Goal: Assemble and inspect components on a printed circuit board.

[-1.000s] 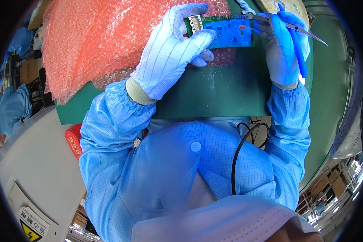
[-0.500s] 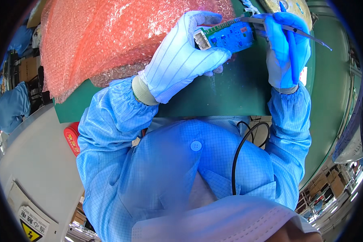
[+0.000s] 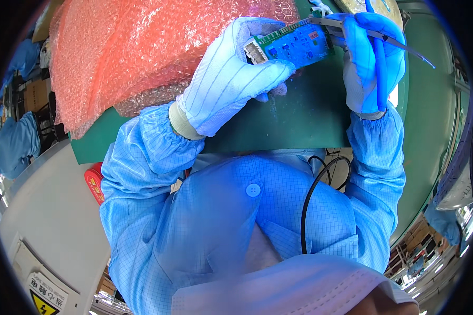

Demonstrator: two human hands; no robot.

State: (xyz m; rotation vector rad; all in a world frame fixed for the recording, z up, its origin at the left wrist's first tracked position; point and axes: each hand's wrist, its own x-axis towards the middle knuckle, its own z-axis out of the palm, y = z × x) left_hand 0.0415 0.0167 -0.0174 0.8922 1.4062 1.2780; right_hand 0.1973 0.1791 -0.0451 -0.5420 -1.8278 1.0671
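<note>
My left hand (image 3: 228, 79), in a white striped glove, grips a small circuit board (image 3: 299, 46) between thumb and fingers. The board is lit blue, with a green edge and a white connector (image 3: 255, 53) at its left end. My gloved right hand (image 3: 363, 65) is closed around grey metal tweezers (image 3: 326, 22). Their front end reaches the board's upper right edge; whether it touches or pinches something there, I cannot tell. A slim blue pen-like stick (image 3: 380, 79) also lies in that hand, pointing up past the fingers.
Pink bubble wrap (image 3: 126, 63) covers the far left of the green work surface (image 3: 278, 123). A round, pale yellowish thing (image 3: 386, 10) sits at the far right. Below the table edge, a black cable (image 3: 306, 210) loops in front of my blue smock.
The circuit board has shifted slightly left and turned a little, along with my left hand. The tweezers stay at its upper right edge, and my right hand has barely moved.
</note>
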